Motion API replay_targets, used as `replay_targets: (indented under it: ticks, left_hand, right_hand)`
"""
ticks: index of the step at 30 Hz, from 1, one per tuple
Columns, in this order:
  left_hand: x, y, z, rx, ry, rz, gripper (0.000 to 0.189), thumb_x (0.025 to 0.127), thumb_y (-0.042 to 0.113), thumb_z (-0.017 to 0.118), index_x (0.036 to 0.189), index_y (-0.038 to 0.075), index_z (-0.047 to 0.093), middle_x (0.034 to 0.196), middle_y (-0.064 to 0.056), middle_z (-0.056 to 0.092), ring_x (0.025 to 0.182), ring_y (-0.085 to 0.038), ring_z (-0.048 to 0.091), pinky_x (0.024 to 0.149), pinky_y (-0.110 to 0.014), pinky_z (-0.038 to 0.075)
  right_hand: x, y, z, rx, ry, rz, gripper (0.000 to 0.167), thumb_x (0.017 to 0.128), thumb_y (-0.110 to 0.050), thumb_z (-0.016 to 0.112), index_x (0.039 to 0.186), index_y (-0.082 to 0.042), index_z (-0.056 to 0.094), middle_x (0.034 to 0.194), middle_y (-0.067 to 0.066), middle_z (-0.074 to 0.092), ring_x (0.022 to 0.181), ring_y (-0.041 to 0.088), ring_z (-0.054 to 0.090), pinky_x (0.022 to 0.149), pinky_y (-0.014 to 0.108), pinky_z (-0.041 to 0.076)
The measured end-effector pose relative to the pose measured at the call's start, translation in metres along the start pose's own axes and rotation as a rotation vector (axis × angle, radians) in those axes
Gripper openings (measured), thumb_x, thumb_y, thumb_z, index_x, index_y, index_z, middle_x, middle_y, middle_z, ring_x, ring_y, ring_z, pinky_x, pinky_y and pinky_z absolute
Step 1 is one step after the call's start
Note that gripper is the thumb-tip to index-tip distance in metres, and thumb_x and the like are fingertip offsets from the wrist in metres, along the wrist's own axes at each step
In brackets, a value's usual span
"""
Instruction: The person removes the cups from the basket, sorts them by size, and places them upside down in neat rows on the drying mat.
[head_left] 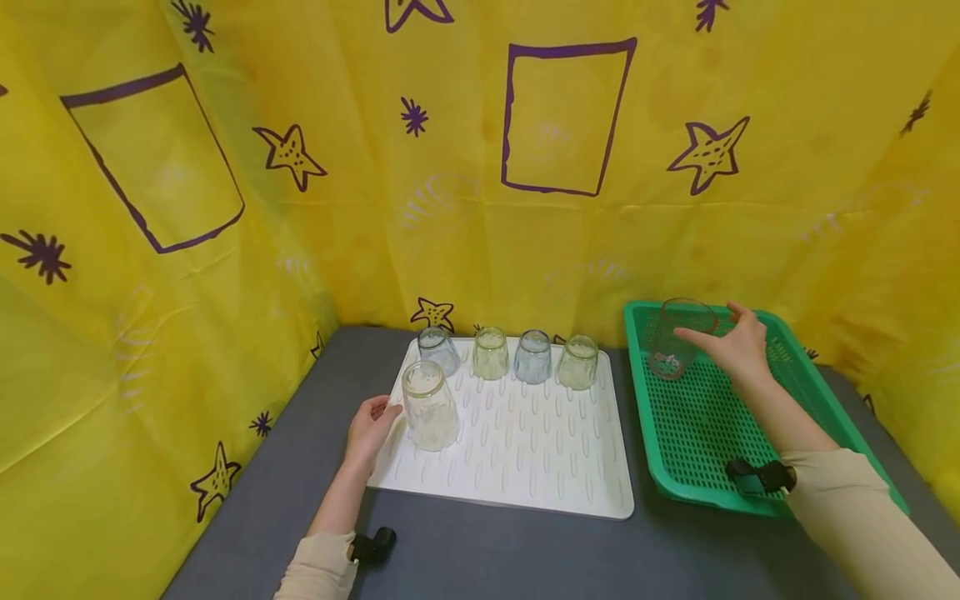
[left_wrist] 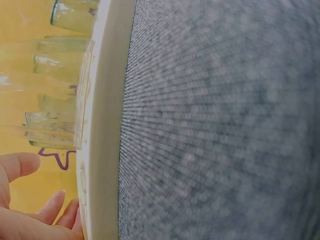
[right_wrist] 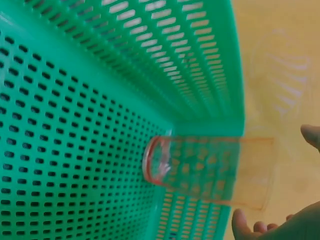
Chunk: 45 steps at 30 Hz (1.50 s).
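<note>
My left hand (head_left: 371,427) is by the left edge of a white ridged tray (head_left: 525,454), fingers loosely bent with nothing between them. Just right of its fingertips, a large clear tumbler (head_left: 430,412) stands on the tray. Along the tray's back edge stand small tinted glasses: a bluish one (head_left: 439,354), a green one (head_left: 491,357), a blue one (head_left: 532,360) and another green one (head_left: 577,367). A tall pinkish clear glass (right_wrist: 205,170) stands in a green basket (head_left: 647,421). My right hand (head_left: 738,346) is spread around its upper part, thumb and fingers apart from the glass in the right wrist view.
The perforated basket sits right of the tray on a grey tabletop (head_left: 480,558). A yellow curtain (head_left: 465,233) with purple drawings hangs behind and at both sides. Black wrist cameras (head_left: 375,546) are strapped to both forearms.
</note>
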<state>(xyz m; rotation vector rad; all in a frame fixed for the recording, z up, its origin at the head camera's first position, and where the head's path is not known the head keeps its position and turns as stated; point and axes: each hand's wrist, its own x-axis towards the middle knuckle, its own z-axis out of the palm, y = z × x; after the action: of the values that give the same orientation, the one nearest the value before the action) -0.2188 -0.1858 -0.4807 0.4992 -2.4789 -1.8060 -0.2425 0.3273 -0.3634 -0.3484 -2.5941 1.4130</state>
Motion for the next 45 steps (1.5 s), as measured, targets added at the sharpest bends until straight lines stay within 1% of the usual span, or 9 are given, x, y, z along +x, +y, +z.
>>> replay_targets:
  ticks: [6, 9, 17, 24, 30, 38, 42, 45]
  left_hand:
    - [-0.001, -0.001, 0.000, 0.006, 0.006, -0.002, 0.049, 0.096, 0.018, 0.059, 0.136, -0.007, 0.044, 0.136, -0.026, 0.046, 0.129, -0.038, 0.041, 0.107, -0.048, 0.034]
    - [0.000, -0.002, 0.000, 0.011, 0.011, -0.004, 0.049, 0.096, 0.019, 0.059, 0.135, -0.006, 0.045, 0.136, -0.025, 0.047, 0.128, -0.038, 0.042, 0.107, -0.048, 0.035]
    - [0.000, -0.007, 0.000, 0.010, 0.019, 0.001, 0.048, 0.095, 0.018, 0.060, 0.135, -0.006, 0.046, 0.136, -0.026, 0.047, 0.128, -0.038, 0.042, 0.107, -0.048, 0.035]
    - [0.000, -0.008, 0.001, 0.007, 0.024, 0.005, 0.048, 0.095, 0.019, 0.060, 0.134, -0.005, 0.047, 0.136, -0.025, 0.048, 0.128, -0.038, 0.042, 0.107, -0.048, 0.035]
    - [0.000, -0.006, 0.001, -0.017, 0.027, 0.006, 0.047, 0.095, 0.018, 0.061, 0.133, -0.005, 0.048, 0.134, -0.025, 0.050, 0.126, -0.037, 0.044, 0.106, -0.047, 0.036]
    - [0.002, -0.007, 0.001, -0.044, -0.009, 0.022, 0.046, 0.094, 0.014, 0.061, 0.133, -0.007, 0.047, 0.134, -0.027, 0.048, 0.126, -0.038, 0.043, 0.106, -0.048, 0.036]
    - [0.002, -0.008, -0.002, -0.046, -0.024, 0.028, 0.047, 0.093, 0.012, 0.062, 0.133, -0.008, 0.047, 0.135, -0.028, 0.047, 0.128, -0.039, 0.042, 0.107, -0.049, 0.034]
    - [0.001, -0.009, -0.005, -0.043, -0.035, 0.030, 0.049, 0.092, 0.010, 0.063, 0.133, -0.009, 0.046, 0.136, -0.029, 0.046, 0.130, -0.040, 0.040, 0.109, -0.049, 0.033]
  right_hand:
    - [0.009, 0.007, 0.000, -0.029, -0.071, 0.037, 0.109, 0.087, -0.047, 0.068, 0.152, 0.002, -0.005, 0.148, 0.040, 0.000, 0.128, 0.062, 0.017, 0.100, 0.070, 0.026]
    - [0.013, 0.010, 0.003, -0.036, -0.090, 0.047, 0.111, 0.087, -0.048, 0.068, 0.152, 0.002, -0.006, 0.148, 0.041, -0.002, 0.129, 0.063, 0.016, 0.101, 0.070, 0.026]
    - [0.023, 0.017, 0.012, -0.052, -0.060, 0.045, 0.111, 0.085, -0.048, 0.070, 0.152, 0.006, -0.001, 0.148, 0.041, 0.007, 0.129, 0.059, 0.022, 0.101, 0.065, 0.031]
    - [0.029, 0.023, 0.016, -0.037, -0.039, 0.057, 0.109, 0.086, -0.049, 0.069, 0.152, 0.007, 0.004, 0.150, 0.038, 0.011, 0.133, 0.056, 0.022, 0.103, 0.063, 0.032]
    - [0.031, 0.026, 0.016, -0.017, -0.059, 0.061, 0.108, 0.086, -0.051, 0.067, 0.151, 0.008, 0.004, 0.152, 0.035, 0.014, 0.134, 0.054, 0.022, 0.104, 0.062, 0.031]
    - [0.028, 0.029, 0.010, -0.010, -0.053, 0.061, 0.109, 0.086, -0.053, 0.068, 0.152, 0.006, 0.005, 0.153, 0.033, 0.015, 0.135, 0.054, 0.023, 0.103, 0.062, 0.032]
    - [0.024, 0.024, 0.007, 0.010, -0.051, 0.049, 0.110, 0.084, -0.054, 0.069, 0.152, 0.004, 0.005, 0.152, 0.033, 0.017, 0.134, 0.053, 0.024, 0.103, 0.063, 0.031]
    - [0.020, 0.019, 0.004, 0.025, -0.051, 0.030, 0.110, 0.084, -0.055, 0.069, 0.153, 0.003, 0.006, 0.151, 0.031, 0.020, 0.132, 0.051, 0.026, 0.101, 0.062, 0.031]
